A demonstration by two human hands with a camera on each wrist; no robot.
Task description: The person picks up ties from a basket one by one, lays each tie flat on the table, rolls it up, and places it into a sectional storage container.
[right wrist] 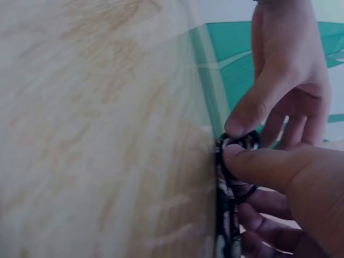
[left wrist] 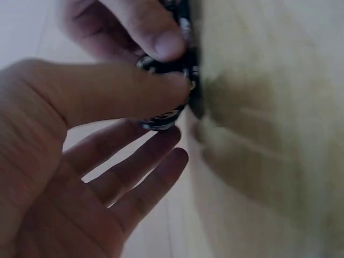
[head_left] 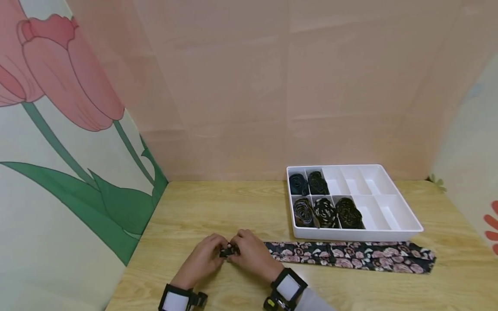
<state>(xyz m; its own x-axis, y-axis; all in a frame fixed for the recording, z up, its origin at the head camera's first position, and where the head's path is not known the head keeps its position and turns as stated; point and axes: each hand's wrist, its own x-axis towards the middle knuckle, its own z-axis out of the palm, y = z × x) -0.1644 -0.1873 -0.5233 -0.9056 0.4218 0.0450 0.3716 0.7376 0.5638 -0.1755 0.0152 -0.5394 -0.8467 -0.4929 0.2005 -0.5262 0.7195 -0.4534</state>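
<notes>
A dark necktie (head_left: 350,255) with pink roses lies flat along the table, its wide end to the right. Its left end is wound into a small roll (head_left: 229,250), partly hidden by fingers. My left hand (head_left: 205,258) pinches the roll from the left; in the left wrist view the thumb presses on it while the other fingers spread below. From the right, my right hand (head_left: 252,255) grips the same roll, thumb against the coil in the right wrist view. The flat strip runs out from under the right hand.
Behind the necktie stands a white divided tray (head_left: 353,235). Several dark rolled neckties (head_left: 326,212) sit upright in its left compartments, two at the back and three in front. A pink-beige sheet (head_left: 233,86) hangs behind the wooden table (head_left: 218,203).
</notes>
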